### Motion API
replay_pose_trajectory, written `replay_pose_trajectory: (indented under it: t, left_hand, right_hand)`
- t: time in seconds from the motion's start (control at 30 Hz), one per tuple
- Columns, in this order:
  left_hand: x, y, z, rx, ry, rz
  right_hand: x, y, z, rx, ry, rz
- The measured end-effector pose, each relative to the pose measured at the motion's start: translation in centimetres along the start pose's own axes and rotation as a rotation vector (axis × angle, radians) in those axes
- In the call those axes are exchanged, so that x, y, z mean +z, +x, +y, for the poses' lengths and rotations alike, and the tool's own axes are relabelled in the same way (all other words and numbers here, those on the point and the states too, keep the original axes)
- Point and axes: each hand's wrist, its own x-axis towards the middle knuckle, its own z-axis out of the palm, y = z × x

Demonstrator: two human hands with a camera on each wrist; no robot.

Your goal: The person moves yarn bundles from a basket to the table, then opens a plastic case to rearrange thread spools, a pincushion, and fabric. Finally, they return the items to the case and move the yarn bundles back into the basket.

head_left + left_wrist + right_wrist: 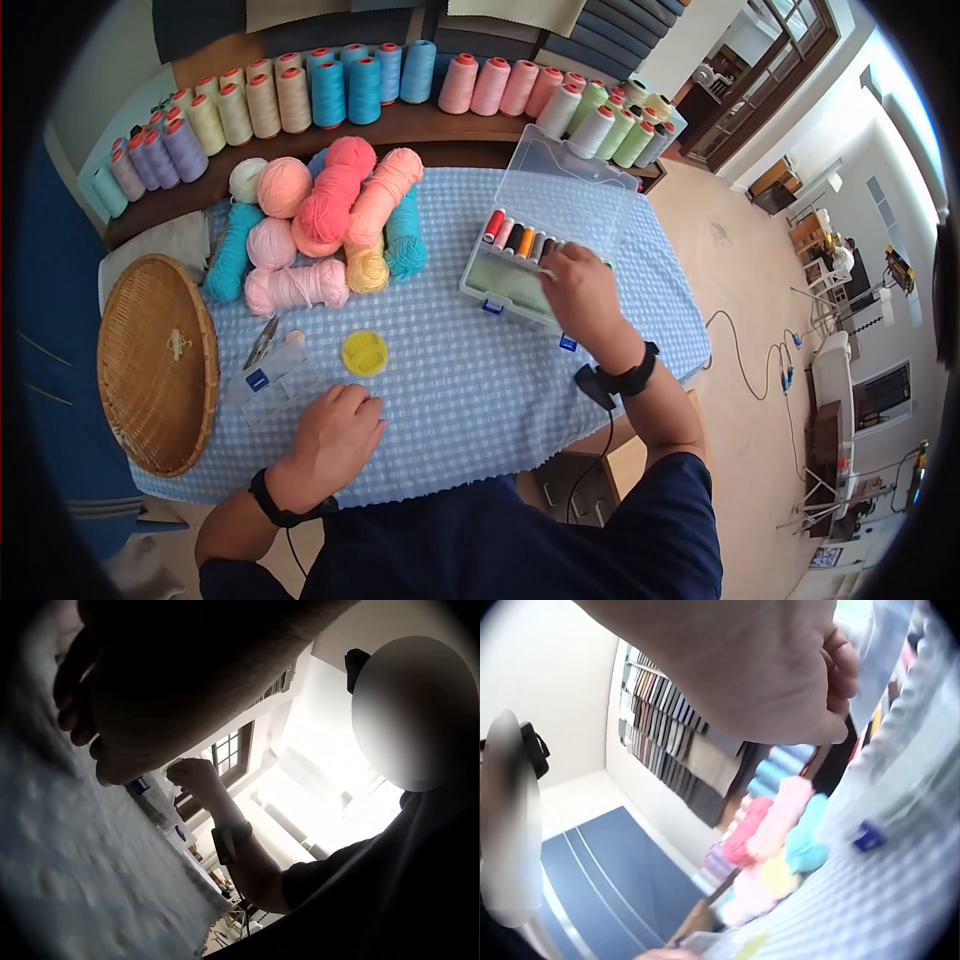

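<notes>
Thread box: lying open on the checked cloth, holding a row of small spools.
Right hand: reaching over the box, fingers bent; I cannot tell whether they are pinching anything.
Left hand: I am seeing it lying over the cloth, fingers loosely bent, gripping nothing.
Yarn: sitting heaped left of the box.

Navy tee, blk wristbands, blk cables

The right hand is over the open box.
</notes>
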Motion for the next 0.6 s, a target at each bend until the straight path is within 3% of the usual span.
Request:
replay_pose_trajectory:
  t: [0.13, 0.23, 0.3, 0.47, 0.53, 0.6]
  left_hand:
    - [-0.1, 1.9, 0.1, 0.077, 0.003, 0.024]
    - [0.4, 2.9, 0.1, 0.055, 0.045, -0.068]
    - [1.3, 3.0, -0.5, 0.019, 0.191, -0.035]
    - [1.1, 2.9, -0.6, -0.039, 0.164, -0.054]
    - [1.2, 2.8, -0.5, -0.033, 0.16, -0.061]
    - [1.3, 2.8, -0.5, -0.042, 0.164, -0.079]
  right_hand:
    - [-0.4, -2.4, 3.6, 0.133, -0.205, -0.107]
    - [0.1, -3.1, 4.4, 0.134, -0.24, -0.066]
    - [0.3, -3.3, 5.0, 0.148, -0.247, -0.074]
    - [0.5, -3.4, 5.8, 0.174, -0.223, -0.101]
    - [0.9, -3.5, 6.8, 0.066, -0.143, -0.054]
    - [0.2, -3.4, 7.2, 0.094, -0.082, -0.07]
